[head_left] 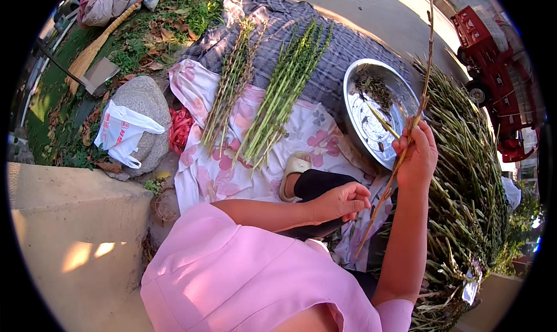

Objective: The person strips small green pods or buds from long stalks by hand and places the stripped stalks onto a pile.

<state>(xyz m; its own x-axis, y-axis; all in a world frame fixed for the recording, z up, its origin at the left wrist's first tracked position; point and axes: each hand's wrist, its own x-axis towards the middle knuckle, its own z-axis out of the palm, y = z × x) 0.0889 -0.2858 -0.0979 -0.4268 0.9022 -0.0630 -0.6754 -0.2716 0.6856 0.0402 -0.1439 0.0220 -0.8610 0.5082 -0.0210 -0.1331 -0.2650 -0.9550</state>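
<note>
My right hand (416, 155) grips a few long thin plant stalks (425, 71) that rise upright past the metal basin (360, 120). My left hand (342, 200) sits lower, fingers curled near the stalks' lower part, over my dark trouser leg; what it holds I cannot make out. Two bundles of green stalks (284, 94) (231, 88) lie side by side on a flowered cloth (203, 175). A big heap of the same stalks (470, 181) lies at my right.
The basin holds plant scraps. A checked grey cloth (348, 42) lies behind the bundles. A stone (145, 103) with a white plastic bag (122, 134), a broom (93, 50), a concrete ledge (69, 216) stand left. A red vehicle (493, 65) is far right.
</note>
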